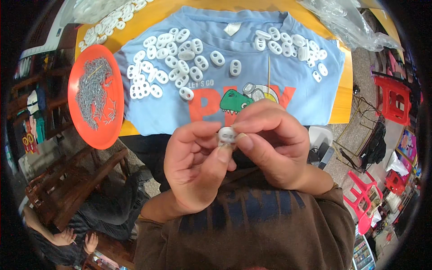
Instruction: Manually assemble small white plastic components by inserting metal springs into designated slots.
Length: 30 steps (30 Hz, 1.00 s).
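White plastic oval two-hole cord stopper (227, 134) sits pinched between your left hand (194, 171) and right hand (274, 144), both closed on it at the fingertips. Keep it steady, holes facing you; loose stoppers (171, 67) lie beyond your knuckles on the blue shirt (288, 94).

One orange plate (95, 96), one shirt (234, 67)

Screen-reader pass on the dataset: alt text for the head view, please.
Two bare hands, left hand and right hand, pinch one small white oval plastic two-hole toggle between their fingertips. Beyond lies a light blue printed T-shirt scattered with more white toggles, beside a round orange plastic plate of small grey metal springs.
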Each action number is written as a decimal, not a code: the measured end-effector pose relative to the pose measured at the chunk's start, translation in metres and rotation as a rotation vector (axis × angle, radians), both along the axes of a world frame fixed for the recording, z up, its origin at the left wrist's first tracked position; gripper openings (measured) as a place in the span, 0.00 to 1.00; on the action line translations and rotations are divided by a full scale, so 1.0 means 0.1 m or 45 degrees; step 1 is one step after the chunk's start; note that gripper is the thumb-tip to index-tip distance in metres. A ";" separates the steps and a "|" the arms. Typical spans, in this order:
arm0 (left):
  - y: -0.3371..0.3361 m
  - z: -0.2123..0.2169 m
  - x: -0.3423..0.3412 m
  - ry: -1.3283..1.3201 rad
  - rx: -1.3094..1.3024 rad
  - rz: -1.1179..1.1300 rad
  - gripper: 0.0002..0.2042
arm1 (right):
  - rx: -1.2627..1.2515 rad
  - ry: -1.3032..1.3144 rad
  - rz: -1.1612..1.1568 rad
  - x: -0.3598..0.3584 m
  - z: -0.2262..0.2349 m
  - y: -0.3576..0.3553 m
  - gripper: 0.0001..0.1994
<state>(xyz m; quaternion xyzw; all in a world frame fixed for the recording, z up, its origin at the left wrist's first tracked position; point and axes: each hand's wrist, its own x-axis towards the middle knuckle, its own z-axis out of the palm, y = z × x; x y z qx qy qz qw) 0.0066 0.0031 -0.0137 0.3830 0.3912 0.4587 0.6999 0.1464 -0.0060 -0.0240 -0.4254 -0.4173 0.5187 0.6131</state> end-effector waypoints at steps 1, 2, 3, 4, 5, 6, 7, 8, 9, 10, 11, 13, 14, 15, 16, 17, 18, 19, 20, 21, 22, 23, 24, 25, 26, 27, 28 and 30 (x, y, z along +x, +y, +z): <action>0.00 0.00 -0.01 0.000 -0.015 -0.018 0.15 | 0.006 -0.007 -0.001 0.00 0.00 0.00 0.07; 0.00 0.00 -0.01 0.000 -0.029 -0.036 0.16 | 0.005 -0.006 0.000 0.00 0.00 0.00 0.07; 0.00 -0.01 -0.01 0.001 -0.030 -0.035 0.16 | 0.014 -0.032 0.001 0.00 0.00 0.01 0.06; 0.00 -0.01 -0.01 -0.005 -0.026 -0.049 0.16 | 0.023 -0.059 0.002 0.00 0.00 0.00 0.06; 0.00 -0.01 -0.01 -0.012 -0.022 -0.063 0.17 | 0.022 -0.060 0.001 0.00 0.00 0.00 0.06; 0.00 -0.01 -0.01 -0.012 -0.022 -0.064 0.17 | 0.011 -0.025 -0.008 -0.01 0.00 0.00 0.06; 0.00 -0.02 -0.01 -0.046 -0.054 -0.083 0.18 | 0.001 0.011 -0.015 -0.01 -0.01 0.00 0.06; 0.00 -0.02 -0.01 -0.079 -0.085 -0.102 0.18 | 0.001 0.011 -0.015 0.01 0.00 -0.01 0.06; 0.00 -0.03 -0.01 -0.079 -0.085 -0.102 0.18 | -0.014 0.016 0.085 0.05 0.00 -0.01 0.07; 0.00 -0.03 -0.01 -0.081 -0.037 -0.126 0.19 | -0.028 0.021 0.185 0.08 0.00 -0.01 0.08; 0.01 -0.03 -0.01 -0.083 0.011 -0.150 0.19 | -0.028 0.021 0.185 0.07 -0.01 0.00 0.08; 0.02 -0.02 0.00 -0.084 0.017 -0.163 0.20 | 0.069 -0.043 0.061 0.05 -0.03 0.03 0.07; 0.02 -0.02 0.00 -0.086 0.023 -0.176 0.20 | 0.070 -0.042 0.061 0.08 -0.03 0.04 0.07; 0.03 -0.02 -0.01 -0.085 0.024 -0.176 0.20 | 0.120 -0.103 0.118 0.12 -0.03 0.06 0.08; 0.04 -0.02 -0.03 -0.121 0.006 -0.220 0.20 | 0.170 -0.164 0.175 0.14 -0.03 0.07 0.09; 0.05 -0.02 -0.04 -0.156 -0.012 -0.265 0.20 | 0.171 -0.163 0.174 0.15 -0.03 0.08 0.09; 0.05 -0.02 -0.04 -0.155 -0.010 -0.265 0.20 | 0.240 -0.208 0.174 0.15 -0.04 0.08 0.10; 0.05 -0.02 -0.03 -0.110 0.021 -0.241 0.20 | 0.310 -0.252 0.174 0.16 -0.04 0.09 0.12; 0.05 -0.02 -0.02 -0.065 0.053 -0.216 0.19 | 0.312 -0.253 0.174 0.16 -0.04 0.10 0.12; 0.05 -0.01 -0.01 -0.065 0.055 -0.216 0.19 | 0.318 -0.264 0.197 0.16 -0.04 0.10 0.13; 0.04 -0.01 0.00 -0.114 0.023 -0.195 0.19 | 0.325 -0.276 0.220 0.17 -0.04 0.11 0.14; 0.04 -0.01 0.01 -0.164 -0.009 -0.173 0.19 | 0.328 -0.277 0.219 0.19 -0.04 0.12 0.14; 0.04 -0.01 0.01 -0.164 -0.006 -0.173 0.19 | 0.343 -0.289 0.248 0.20 -0.05 0.12 0.14; 0.04 -0.02 0.00 -0.203 0.011 -0.208 0.19 | 0.358 -0.302 0.276 0.22 -0.06 0.13 0.14; 0.05 -0.02 -0.01 -0.242 0.028 -0.243 0.19 | 0.360 -0.303 0.275 0.22 -0.05 0.14 0.14; 0.04 -0.03 -0.02 -0.243 0.030 -0.244 0.19 | 0.400 -0.343 0.282 0.23 -0.04 0.15 0.14; 0.04 -0.02 -0.02 -0.234 0.044 -0.254 0.19 | 0.441 -0.383 0.289 0.24 -0.03 0.16 0.14; 0.03 -0.01 -0.03 -0.225 0.060 -0.264 0.19 | 0.452 -0.416 0.289 0.24 -0.01 0.16 0.14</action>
